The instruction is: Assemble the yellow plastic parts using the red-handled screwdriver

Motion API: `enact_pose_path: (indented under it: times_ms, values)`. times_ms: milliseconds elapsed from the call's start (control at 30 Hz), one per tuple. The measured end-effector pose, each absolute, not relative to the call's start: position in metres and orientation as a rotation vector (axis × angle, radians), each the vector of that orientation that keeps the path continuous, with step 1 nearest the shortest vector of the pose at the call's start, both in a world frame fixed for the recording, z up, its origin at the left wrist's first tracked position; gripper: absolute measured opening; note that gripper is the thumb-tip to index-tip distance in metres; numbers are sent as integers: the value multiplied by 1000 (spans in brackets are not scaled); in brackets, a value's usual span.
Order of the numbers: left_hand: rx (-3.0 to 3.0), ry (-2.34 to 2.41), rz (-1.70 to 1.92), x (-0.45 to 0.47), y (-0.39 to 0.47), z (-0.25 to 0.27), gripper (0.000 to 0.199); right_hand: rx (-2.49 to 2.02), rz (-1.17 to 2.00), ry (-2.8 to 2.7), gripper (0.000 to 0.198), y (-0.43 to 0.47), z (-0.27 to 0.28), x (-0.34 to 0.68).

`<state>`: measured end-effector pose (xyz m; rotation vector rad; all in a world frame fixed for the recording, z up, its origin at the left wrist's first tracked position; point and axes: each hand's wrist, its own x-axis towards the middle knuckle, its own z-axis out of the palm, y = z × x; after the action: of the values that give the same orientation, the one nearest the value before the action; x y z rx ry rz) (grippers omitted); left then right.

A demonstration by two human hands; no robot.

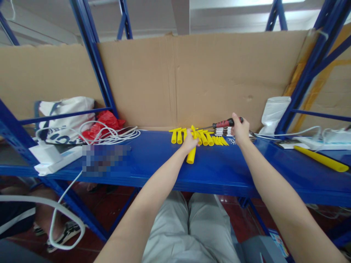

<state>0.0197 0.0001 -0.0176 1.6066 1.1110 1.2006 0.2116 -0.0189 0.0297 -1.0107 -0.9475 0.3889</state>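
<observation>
My left hand [189, 141] is closed around a yellow plastic tube-shaped part [191, 156], whose round open end points toward me. In my right hand [241, 128] is a screwdriver [224, 123] with a red and black handle. Its thin shaft points left, toward the upper end of the held part; whether the tip touches it, I cannot tell. Several similar yellow parts [173, 137] lie in a row on both sides of my left hand. Right of them are several small flat yellow pieces [219, 141] and a stack of white and dark strips [222, 131].
A blue shelf [153, 157] carries everything, backed by cardboard [219, 76]. To the left lie coiled white cables [109, 133], a red bag [105, 122] and a power strip [59, 160]. A white pouch [274, 115] and long yellow piece [320, 159] are on the right.
</observation>
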Motion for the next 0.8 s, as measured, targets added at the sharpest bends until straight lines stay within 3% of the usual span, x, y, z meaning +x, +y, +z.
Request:
enact_pose_path:
  times_ms: [633, 800]
  values:
    - [1610, 1106, 1194, 21, -3, -16, 41, -1046, 515, -889, 37, -26, 35, 206]
    - [1612, 1103, 1219, 21, -2, -17, 37, -1038, 476, -905, 42, -26, 34, 207]
